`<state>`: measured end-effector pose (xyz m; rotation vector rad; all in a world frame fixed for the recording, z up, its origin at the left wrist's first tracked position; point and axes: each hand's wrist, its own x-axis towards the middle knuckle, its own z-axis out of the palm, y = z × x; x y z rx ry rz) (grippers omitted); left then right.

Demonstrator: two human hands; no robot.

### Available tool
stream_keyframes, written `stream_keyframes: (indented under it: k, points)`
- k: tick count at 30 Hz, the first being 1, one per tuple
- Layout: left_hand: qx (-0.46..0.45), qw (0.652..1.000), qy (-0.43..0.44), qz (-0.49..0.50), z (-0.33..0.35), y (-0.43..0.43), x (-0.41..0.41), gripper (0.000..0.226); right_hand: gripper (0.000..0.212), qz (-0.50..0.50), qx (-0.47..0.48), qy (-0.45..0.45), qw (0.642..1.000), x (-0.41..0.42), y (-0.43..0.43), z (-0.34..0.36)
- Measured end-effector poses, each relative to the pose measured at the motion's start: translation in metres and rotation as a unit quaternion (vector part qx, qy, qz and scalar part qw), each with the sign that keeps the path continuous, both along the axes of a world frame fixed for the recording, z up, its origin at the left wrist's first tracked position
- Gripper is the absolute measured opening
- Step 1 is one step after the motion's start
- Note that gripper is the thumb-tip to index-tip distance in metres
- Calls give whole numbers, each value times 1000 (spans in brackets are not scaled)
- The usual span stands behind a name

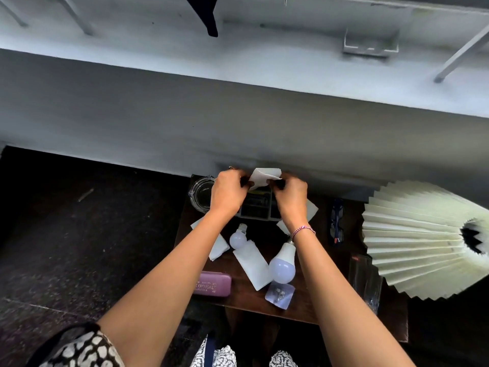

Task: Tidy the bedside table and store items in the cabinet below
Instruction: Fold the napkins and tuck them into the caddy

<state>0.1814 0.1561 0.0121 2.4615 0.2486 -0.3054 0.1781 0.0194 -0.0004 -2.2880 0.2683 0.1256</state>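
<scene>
Forearms reach over the worktop (312,308); left hand (229,190) and right hand (291,196) both pinch one paper (264,176) at the far edge, above a tray (258,209). Early stage, I judge: two bulbs (282,263), case (211,284), glasses (336,221), ashtray (202,192), more papers (254,266) and lamp (423,239) remain out. Cabinet not visible.

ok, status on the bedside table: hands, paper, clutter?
Left hand and right hand both pinch one white paper above the organizer tray. Two bulbs, loose papers, purple glasses case still on the table.
</scene>
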Motion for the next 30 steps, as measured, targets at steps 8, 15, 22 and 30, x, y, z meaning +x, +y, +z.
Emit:
stream_keyframes:
  k: [8, 15, 22, 30]
  points:
    - [-23, 999, 2, -29, -8, -1, 11, 19, 19, -9, -11, 0, 1000, 5, 6, -2]
    - [41, 997, -29, -56, -9, -3, 12, 22, 17, -32, -9, -5, 999, 0, 1, -2]
    - [101, 992, -12, -73, -13, 1, 5, 26, 19, -4, -22, 19, 1000, -5, 9, -5]
    - [66, 996, -41, -37, -11, 8, -5, 24, 21, 8, -30, 13, 999, -9, 5, -1]
